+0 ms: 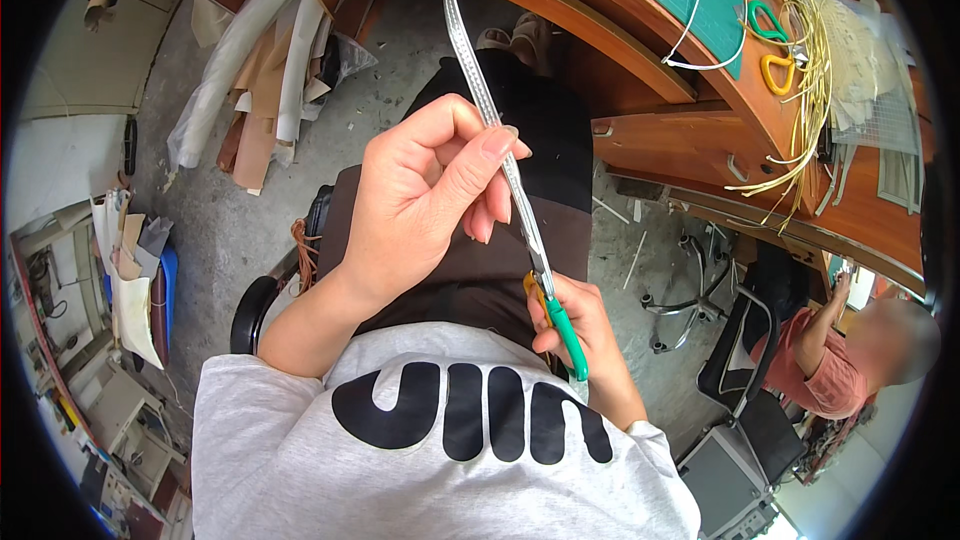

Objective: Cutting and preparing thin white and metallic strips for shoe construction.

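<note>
Left hand (420, 185): fingers pinched closed on silvery strip (470, 55), slanting above lap (545, 140) from far left to near right. Right hand (593, 328): fingers curled around green-and-yellow-handled scissors (566, 336), at strip's near part. Table (640, 25) on far side.

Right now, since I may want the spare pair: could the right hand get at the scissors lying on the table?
Probably not as things stand: the right hand is already gripping the cutting scissors near the lap, and gold cords lie close beside the table scissors.
</note>
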